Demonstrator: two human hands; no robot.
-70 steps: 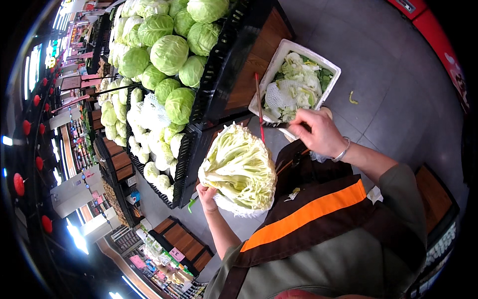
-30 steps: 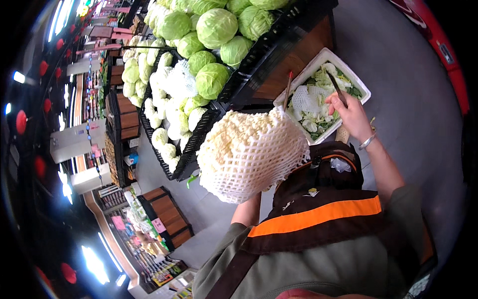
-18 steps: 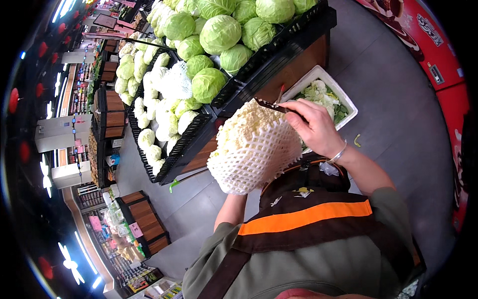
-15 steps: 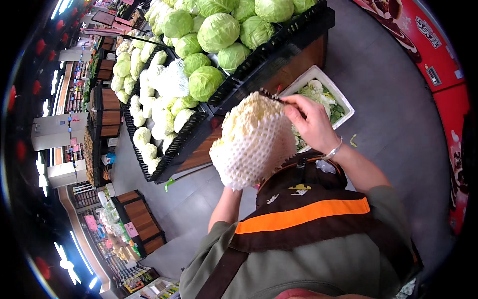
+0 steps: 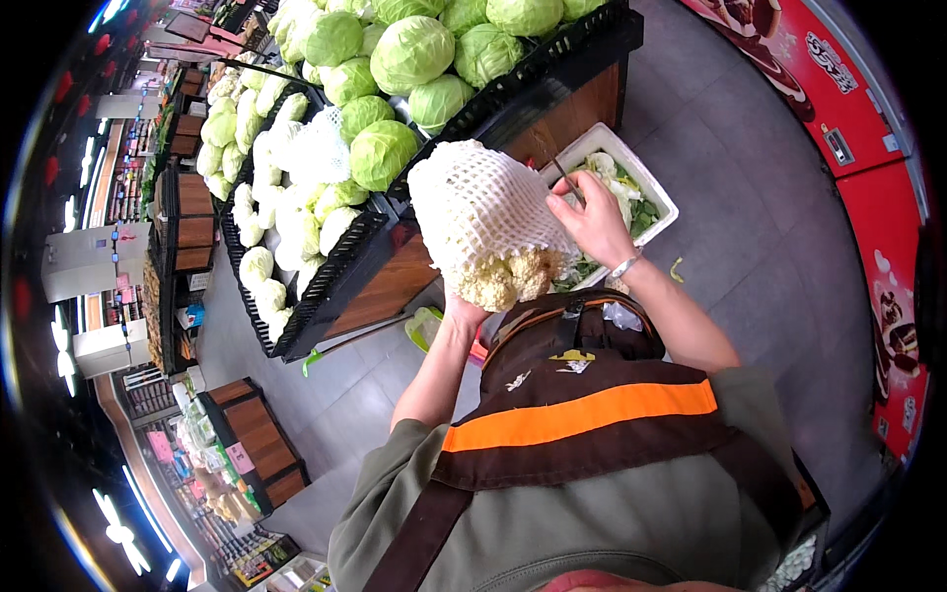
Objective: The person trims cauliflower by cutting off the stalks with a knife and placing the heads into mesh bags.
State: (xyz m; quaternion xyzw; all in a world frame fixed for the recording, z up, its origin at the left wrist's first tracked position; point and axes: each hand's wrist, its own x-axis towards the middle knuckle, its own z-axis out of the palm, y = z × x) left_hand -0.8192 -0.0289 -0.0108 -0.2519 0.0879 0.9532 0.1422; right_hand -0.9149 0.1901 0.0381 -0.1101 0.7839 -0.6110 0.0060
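Observation:
A cauliflower (image 5: 513, 280) in a white foam net (image 5: 483, 202) is held up before my body. Its bare cream florets stick out of the net at the near lower side. My left hand (image 5: 464, 308) grips it from below, with most of the fingers hidden behind it. Just right of the cauliflower, my right hand (image 5: 599, 219) is closed around a thin dark tool (image 5: 565, 178) that looks like a small knife. The tool's tip points up and left, beside the net.
A white foam box (image 5: 663, 187) with leaf trimmings stands on the floor beyond my right hand. Ahead, a black-edged display stand (image 5: 473, 133) bears green cabbages (image 5: 412, 56) and pale Chinese cabbages (image 5: 266, 291). Red cabinets (image 5: 873, 237) line the right side.
The cauliflower has been turned over: its bare florets were at the top left and now face down toward me. My right hand with the thin tool has come off its top edge.

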